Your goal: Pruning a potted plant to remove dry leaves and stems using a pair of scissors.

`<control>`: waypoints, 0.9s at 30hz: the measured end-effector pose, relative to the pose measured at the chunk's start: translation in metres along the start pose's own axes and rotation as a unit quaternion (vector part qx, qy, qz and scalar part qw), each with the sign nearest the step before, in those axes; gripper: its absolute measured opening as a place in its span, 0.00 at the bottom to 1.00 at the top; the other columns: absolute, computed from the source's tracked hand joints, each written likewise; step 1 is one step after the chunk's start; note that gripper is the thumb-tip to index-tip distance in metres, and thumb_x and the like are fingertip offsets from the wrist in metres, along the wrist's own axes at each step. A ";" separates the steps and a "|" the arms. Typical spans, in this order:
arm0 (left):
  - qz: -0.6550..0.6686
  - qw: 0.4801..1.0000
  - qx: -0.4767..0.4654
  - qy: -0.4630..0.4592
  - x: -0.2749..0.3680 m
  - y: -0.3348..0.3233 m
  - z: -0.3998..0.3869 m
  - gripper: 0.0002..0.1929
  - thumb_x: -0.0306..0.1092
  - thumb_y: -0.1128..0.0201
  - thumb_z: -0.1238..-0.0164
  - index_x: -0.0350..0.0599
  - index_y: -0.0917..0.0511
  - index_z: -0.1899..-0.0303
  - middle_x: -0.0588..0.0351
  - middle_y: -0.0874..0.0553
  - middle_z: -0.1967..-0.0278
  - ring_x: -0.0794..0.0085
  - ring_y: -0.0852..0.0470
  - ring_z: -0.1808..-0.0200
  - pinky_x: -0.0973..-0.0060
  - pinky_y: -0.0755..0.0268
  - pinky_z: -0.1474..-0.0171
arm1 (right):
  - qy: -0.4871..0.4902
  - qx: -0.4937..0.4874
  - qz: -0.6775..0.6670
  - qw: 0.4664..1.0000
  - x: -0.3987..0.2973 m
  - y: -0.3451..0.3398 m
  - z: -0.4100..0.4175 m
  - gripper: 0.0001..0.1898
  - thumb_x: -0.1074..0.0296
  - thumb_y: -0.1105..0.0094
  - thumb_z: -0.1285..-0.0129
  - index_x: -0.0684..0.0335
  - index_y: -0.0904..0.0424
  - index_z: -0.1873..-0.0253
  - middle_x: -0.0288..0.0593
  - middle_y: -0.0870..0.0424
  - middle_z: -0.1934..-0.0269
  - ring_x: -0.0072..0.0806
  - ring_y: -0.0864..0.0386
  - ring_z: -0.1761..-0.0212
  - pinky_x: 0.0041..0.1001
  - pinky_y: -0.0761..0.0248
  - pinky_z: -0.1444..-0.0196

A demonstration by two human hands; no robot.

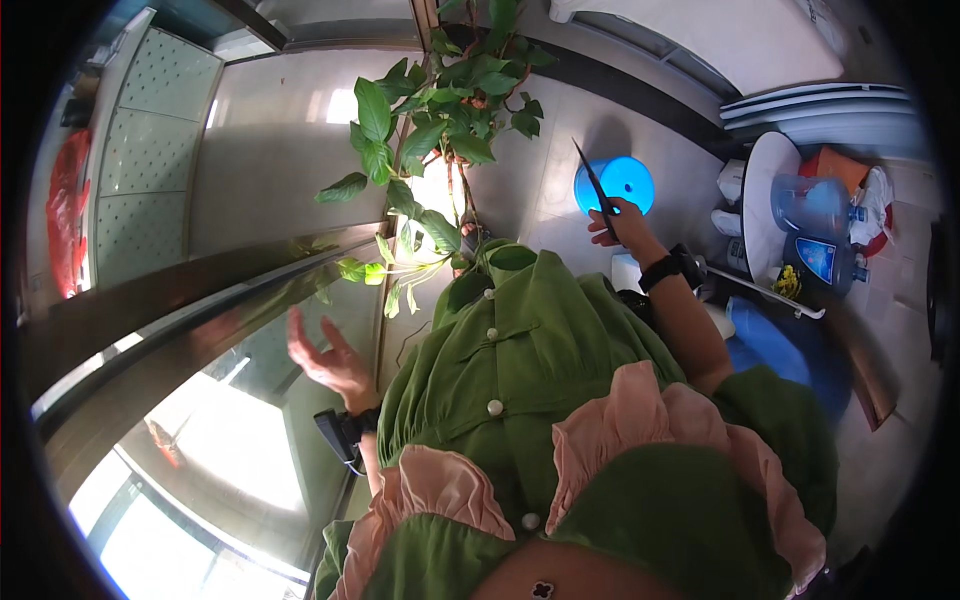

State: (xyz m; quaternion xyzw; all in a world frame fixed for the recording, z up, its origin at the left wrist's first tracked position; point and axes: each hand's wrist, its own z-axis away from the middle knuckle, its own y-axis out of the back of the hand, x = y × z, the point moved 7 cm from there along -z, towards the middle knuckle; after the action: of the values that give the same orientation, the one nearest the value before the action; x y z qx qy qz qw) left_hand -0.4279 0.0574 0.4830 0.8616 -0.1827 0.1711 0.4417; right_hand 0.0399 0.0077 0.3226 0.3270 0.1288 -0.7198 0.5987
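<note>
My right hand [624, 225] grips a slender, dark pointed tool [592, 178], its tip pointing up and away from me. Whether it is a knife or closed scissors I cannot tell. Behind it in the view stands a round blue plastic stool [634, 184]. My left hand [330, 364] is raised beside the glass door [315, 300], fingers apart and holding nothing. Between and beyond both hands, a leafy green trailing plant [450, 112] spreads, with some stems hanging down close to my green dress [487, 360]. The plant's base is hidden.
At the right, a round white table [765, 202] is close to large clear water bottles [806, 202] and a small yellow flower bunch [787, 283]. A metal door frame [225, 277] runs along my left. Beyond it are a patterned panel cabinet [154, 127] and a red plastic bag [67, 210].
</note>
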 end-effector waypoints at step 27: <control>0.052 0.957 0.210 -0.192 0.051 0.071 -0.079 0.24 0.53 0.45 0.40 0.46 0.25 0.50 0.45 0.49 0.37 0.56 0.54 0.35 0.51 0.62 0.37 | 0.038 0.122 -0.141 0.982 0.104 -0.008 0.044 0.23 0.65 0.38 0.46 0.71 0.33 0.49 0.47 0.19 0.70 0.30 0.19 0.78 0.20 0.26 0.79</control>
State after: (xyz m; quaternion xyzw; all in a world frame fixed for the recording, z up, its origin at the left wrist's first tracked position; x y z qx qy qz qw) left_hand -0.4267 0.0755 0.5995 0.9408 -0.2684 0.0600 0.1979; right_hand 0.0115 -0.0966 0.2896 0.4032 0.1080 -0.7941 0.4418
